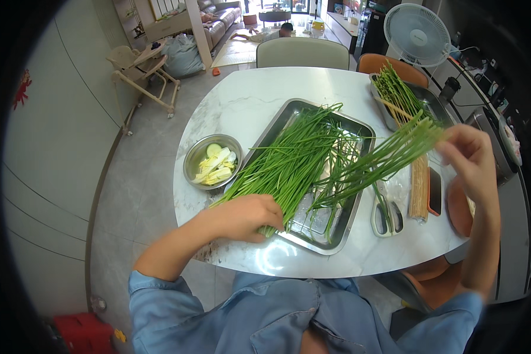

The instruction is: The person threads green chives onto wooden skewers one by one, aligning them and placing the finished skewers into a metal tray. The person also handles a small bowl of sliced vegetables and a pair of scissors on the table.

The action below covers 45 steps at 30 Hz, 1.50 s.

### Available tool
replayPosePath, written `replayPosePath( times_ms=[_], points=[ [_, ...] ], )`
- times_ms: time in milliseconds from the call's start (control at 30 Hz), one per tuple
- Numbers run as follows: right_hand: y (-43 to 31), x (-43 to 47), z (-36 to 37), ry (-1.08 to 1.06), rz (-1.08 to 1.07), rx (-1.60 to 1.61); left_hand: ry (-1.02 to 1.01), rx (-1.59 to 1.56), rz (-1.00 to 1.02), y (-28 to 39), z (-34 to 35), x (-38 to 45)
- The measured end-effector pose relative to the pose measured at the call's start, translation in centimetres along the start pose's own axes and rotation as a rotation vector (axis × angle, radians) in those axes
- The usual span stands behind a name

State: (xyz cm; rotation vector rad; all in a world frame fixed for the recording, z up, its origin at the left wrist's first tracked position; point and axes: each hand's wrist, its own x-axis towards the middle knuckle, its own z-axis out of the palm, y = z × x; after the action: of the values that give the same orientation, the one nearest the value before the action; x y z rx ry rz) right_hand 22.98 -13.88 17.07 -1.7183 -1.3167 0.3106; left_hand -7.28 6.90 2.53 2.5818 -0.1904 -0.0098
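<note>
My right hand (471, 155) is raised at the table's right side. Its fingertips pinch the ends of a bunch of garlic chives (389, 150), whose leaves droop leftward over a steel tray (358, 210). A thick pile of chives (287, 163) lies slantwise across that tray, its stem ends reaching past the near left rim. At those ends is my left hand (248, 217), fingers curled, with a few ends showing between thumb and fingers. Clear plastic packaging (312, 214) is partly covered by leaves in the tray. Kitchen scissors (386, 214) lie right of the tray.
A steel bowl (188, 170) of cut vegetables stands left of the tray. To the right are bundled wooden skewers (419, 190) and a phone (434, 190). A second tray (438, 104) holds green stalks. Beyond the marble-look table (230, 106) are a chair (303, 53) and a fan (417, 35).
</note>
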Motion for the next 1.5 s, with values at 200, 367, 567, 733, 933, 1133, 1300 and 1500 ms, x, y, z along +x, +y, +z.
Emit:
replayPosePath(
  times_ms=[200,367,567,733,933,1133,1300,1500],
  points=[
    [0.4,-3.6,2.4,0.033,-0.016,0.008,0.123,0.094,0.007,0.4,1.8,-0.7],
    [0.7,-5.5,4.0,0.021,-0.106,-0.078,0.442,-0.03,-0.024,1.1,1.2,0.3],
    [2.0,-5.4,4.7,0.006,-0.017,0.025,1.078,-0.822,0.063,0.9,2.0,5.1],
    [2.9,-5.2,4.8,-0.013,0.034,0.132,1.052,-1.063,0.071,2.7,0.6,8.7],
    [2.9,-5.7,4.7,-0.064,0.048,0.163,1.003,-1.318,0.218,5.3,1.4,9.8],
    [3.1,-6.0,5.0,-0.072,0.015,0.086,0.929,-1.667,0.185,5.3,1.8,9.4],
    [3.2,-6.2,5.2,-0.044,-0.035,0.113,0.938,-1.672,0.219,5.4,2.1,9.3],
    [2.9,-6.1,5.2,-0.054,-0.046,0.074,0.865,-1.706,0.189,5.0,2.3,9.3]
  ],
)
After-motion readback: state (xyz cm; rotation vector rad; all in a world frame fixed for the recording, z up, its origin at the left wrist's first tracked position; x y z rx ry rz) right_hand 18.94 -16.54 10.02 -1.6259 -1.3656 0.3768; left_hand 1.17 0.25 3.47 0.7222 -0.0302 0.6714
